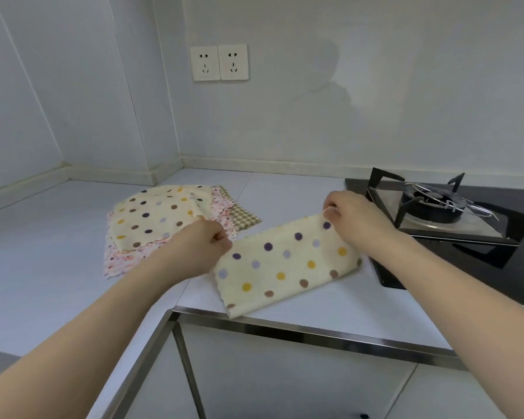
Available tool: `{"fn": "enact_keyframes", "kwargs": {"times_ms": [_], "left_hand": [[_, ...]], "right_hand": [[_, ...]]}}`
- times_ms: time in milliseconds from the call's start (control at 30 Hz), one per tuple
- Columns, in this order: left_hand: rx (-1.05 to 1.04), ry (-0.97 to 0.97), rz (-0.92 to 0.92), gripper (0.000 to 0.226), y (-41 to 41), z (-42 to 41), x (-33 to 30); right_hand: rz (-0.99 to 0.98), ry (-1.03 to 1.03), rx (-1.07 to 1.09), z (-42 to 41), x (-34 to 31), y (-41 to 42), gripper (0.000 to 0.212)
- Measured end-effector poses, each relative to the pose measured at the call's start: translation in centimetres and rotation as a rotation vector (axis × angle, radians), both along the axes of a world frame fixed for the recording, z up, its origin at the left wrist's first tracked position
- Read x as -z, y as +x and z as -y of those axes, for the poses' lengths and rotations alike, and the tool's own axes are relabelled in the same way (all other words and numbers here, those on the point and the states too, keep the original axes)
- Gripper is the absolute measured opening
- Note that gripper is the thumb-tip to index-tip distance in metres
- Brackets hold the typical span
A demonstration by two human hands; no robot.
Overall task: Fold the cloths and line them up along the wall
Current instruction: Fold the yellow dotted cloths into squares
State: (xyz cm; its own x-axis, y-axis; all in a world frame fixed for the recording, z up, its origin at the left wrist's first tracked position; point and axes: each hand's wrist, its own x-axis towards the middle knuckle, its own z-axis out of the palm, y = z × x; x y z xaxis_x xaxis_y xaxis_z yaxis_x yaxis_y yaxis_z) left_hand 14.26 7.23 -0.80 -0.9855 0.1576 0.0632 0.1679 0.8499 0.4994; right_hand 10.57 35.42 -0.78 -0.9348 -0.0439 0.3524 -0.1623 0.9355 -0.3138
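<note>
A cream cloth with coloured dots (288, 264) lies folded over on the white counter (43, 267) near its front edge. My left hand (203, 243) pinches the cloth's far left corner. My right hand (354, 219) pinches its far right corner. To the left lies a pile of cloths: a second cream dotted cloth (155, 216) on top, a pink flowered cloth (124, 261) under it, and a brown checked cloth (242, 216) sticking out at the right.
A black gas hob (454, 237) with a burner and pan supports sits at the right, close to the cloth. Two wall sockets (219, 63) are on the back wall. A steel strip (285, 325) edges the counter front above white cabinet doors.
</note>
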Motion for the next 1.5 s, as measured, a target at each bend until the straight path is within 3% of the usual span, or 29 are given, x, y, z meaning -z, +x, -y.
{"fn": "enact_keyframes", "kwargs": {"times_ms": [200,333,433,500,600,733,800,900,1033,1267,1367,1400,1500], "left_hand": [[-0.023,-0.253,-0.088,0.018,-1.9,-0.5,3.4],[0.043,-0.451,-0.462,0.008,-1.4,-1.6,3.8],[0.211,-0.409,-0.609,0.016,-0.7,-3.7,3.6],[0.286,-0.327,-0.523,0.015,-0.2,-5.0,4.0],[0.231,-0.225,-0.283,0.031,0.3,-5.5,5.7],[0.176,-0.239,-0.213,0.06,0.9,-5.2,6.9],[0.147,-0.264,-0.206,0.072,1.1,-5.3,6.9],[0.155,-0.314,-0.154,0.078,1.2,-5.2,6.8],[0.195,-0.319,-0.035,0.065,1.0,-3.2,6.5],[0.204,-0.354,0.02,0.061,1.5,-1.7,5.8],[0.246,-0.413,0.081,0.077,2.1,-1.3,4.7],[0.245,-0.399,0.115,0.073,2.5,-0.9,4.1],[0.267,-0.372,0.147,0.066,3.7,0.4,2.9]], "right_hand": [[0.035,0.289,0.073,2.5,3.0,-2.4,0.023],[0.055,0.337,0.098,2.5,4.1,-2.5,0.025],[0.042,0.308,0.098,2.0,5.0,-2.4,0.02],[0.026,0.284,0.105,1.8,5.3,-2.4,0.019],[0.045,0.252,0.12,1.6,5.5,-2.3,0.019],[-0.086,0.287,0.174,2.0,5.1,-1.8,0.031],[-0.128,0.209,0.096,3.3,4.7,-0.5,0.036],[0.105,0.157,-0.062,5.0,5.6,2.0,0.042],[0.399,0.208,-0.123,4.2,6.2,2.7,0.055],[0.466,0.312,-0.164,2.1,5.9,-0.3,0.055],[0.351,0.245,-0.108,2.8,5.8,1.0,0.055],[0.272,0.22,-0.115,3.5,5.7,2.2,0.054],[-0.064,0.132,-0.345,5.8,5.6,6.9,0.043]]}}
